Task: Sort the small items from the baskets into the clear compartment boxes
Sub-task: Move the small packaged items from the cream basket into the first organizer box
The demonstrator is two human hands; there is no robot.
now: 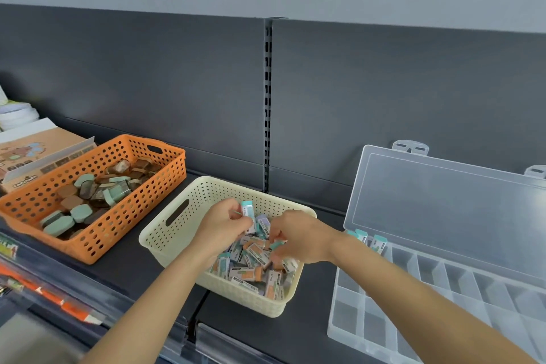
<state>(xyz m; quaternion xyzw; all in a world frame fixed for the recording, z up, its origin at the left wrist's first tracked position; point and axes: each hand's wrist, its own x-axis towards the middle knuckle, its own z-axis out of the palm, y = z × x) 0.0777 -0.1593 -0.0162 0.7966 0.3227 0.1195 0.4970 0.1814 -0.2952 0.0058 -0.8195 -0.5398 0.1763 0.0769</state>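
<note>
— Left hand [224, 224]?
— Above the far side of the cream perforated plastic basket [165, 235], fingers curled round a small white eraser with a teal cap [247, 211], held upright, cap uppermost. Perhaps a second one behind it; cannot tell.
— Right hand [301, 238]?
— Just beside the left, knuckles up, wrist bent, fingers hooked down into the pile of sleeved erasers [254, 264] and pinching a teal-ended eraser [276, 245] at the pile's top.
— Forearms?
— Both reaching in from the near edge, converging over the basket.
— Count?
— Two hands, two baskets, one box. Erasers in the pile too many to count: teal, orange and lilac ends, jumbled.
— Further out?
— To the right, well apart from the hands, a clear plastic compartment box [413, 284], hinged lid [443, 210] standing open. About three teal-capped erasers [379, 242] upright in its far-left compartment, partly hidden by the right forearm.
— And left?
— An orange perforated plastic basket [88, 248] holding rounded brown and mint-green pieces [79, 213], uncounted. Beyond it, a printed cardboard box [26, 156]. All on a dark grey shelf [133, 269].
</note>
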